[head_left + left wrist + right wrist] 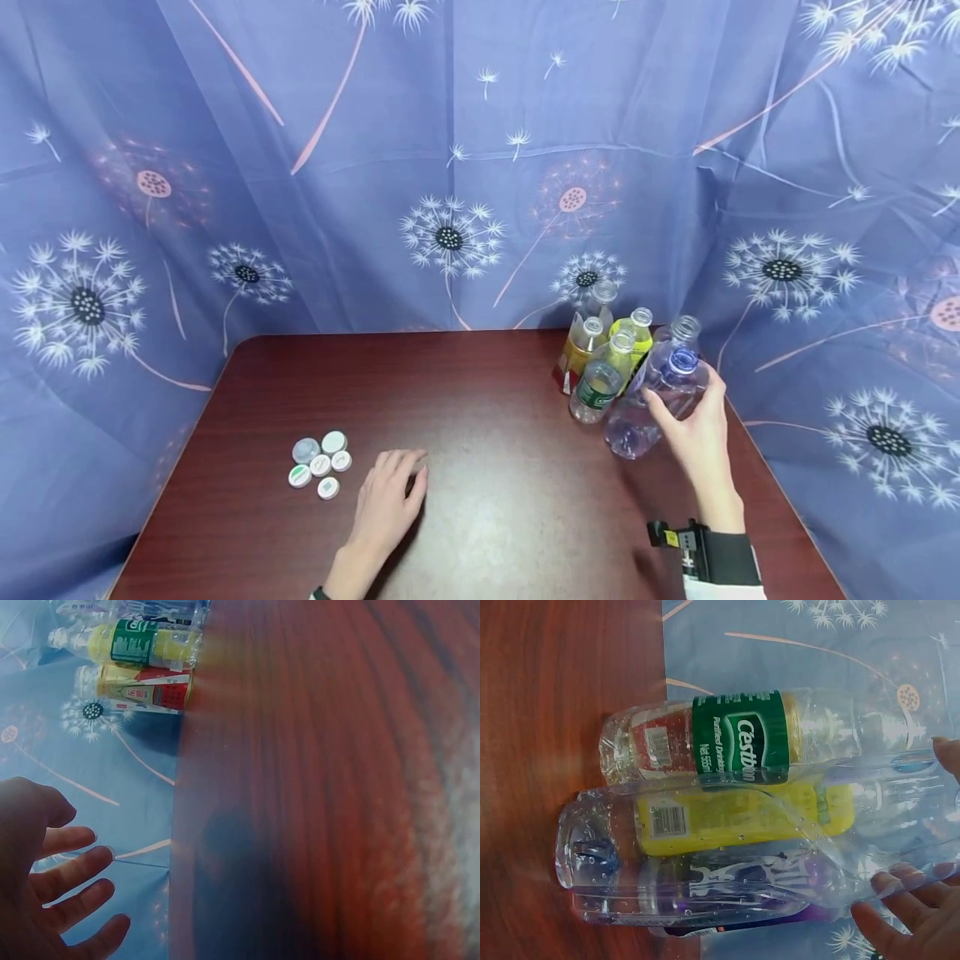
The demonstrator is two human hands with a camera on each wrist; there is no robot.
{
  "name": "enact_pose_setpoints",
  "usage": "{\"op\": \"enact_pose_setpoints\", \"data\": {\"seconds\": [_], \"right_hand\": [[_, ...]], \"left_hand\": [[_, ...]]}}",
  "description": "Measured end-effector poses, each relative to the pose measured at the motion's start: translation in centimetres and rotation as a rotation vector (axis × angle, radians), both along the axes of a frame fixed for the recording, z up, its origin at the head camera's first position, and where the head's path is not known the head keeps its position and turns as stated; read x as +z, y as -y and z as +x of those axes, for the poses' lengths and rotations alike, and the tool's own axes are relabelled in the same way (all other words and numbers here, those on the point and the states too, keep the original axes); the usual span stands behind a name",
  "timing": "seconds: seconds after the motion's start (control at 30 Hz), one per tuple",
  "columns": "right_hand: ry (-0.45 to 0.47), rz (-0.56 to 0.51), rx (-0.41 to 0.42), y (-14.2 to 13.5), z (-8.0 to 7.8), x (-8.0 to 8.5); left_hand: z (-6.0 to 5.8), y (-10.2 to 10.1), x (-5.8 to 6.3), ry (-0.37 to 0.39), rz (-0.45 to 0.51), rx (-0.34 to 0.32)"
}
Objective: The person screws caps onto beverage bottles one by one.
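Observation:
In the head view my right hand grips a clear plastic bottle with a blue neck near its top. The bottle stands at the front of a bottle group at the table's back right. In the right wrist view this clear bottle shows no label. Behind it are a green-labelled water bottle, a yellow-labelled bottle and a purple-labelled bottle. My left hand is at the table's front middle, fingers relaxed, holding nothing. Left of it lie several bottle caps, mostly white.
A bottle with a red and yellow label and another clear bottle stand at the back of the group. The brown wooden table borders a blue dandelion-print curtain behind and at both sides.

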State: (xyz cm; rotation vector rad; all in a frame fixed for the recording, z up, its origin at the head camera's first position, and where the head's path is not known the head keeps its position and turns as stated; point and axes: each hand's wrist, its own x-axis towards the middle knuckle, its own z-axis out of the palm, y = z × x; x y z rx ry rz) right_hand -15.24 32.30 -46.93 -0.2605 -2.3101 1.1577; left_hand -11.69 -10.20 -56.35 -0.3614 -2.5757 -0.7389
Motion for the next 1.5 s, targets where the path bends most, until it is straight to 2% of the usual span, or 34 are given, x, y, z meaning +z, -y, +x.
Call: {"op": "enact_pose_setpoints", "data": {"seconds": [0.23,0.53,0.63,0.77,1.03,1.3,1.5], "right_hand": [[-0.021,0.014,0.032,1.6,1.3,0.0],[-0.061,0.06,0.101,4.2,2.4,-1.0],[-0.047,0.063,0.124,5.2,2.6,-1.1],[-0.037,0.079,0.162,6.4,2.4,-1.0],[-0.028,0.072,0.271,9.4,1.5,-1.3],[-0.042,-0.002,0.413,13.0,-0.2,-1.7],[-0.056,0.02,0.461,15.1,-0.8,-1.9]], "left_hand": [[-0.3,0.1,0.3,0.049,0.014,0.007],[-0.1,0.1,-0.2,0.008,0.015,0.003],[0.0,0.1,-0.1,0.008,0.014,0.004],[0.1,0.1,-0.1,0.005,0.017,0.007],[0.4,0.2,-0.1,-0.053,0.016,0.008],[0.3,0.5,-0.1,-0.003,0.011,0.012],[0.3,0.6,-0.3,0.041,0.008,0.011]]}}
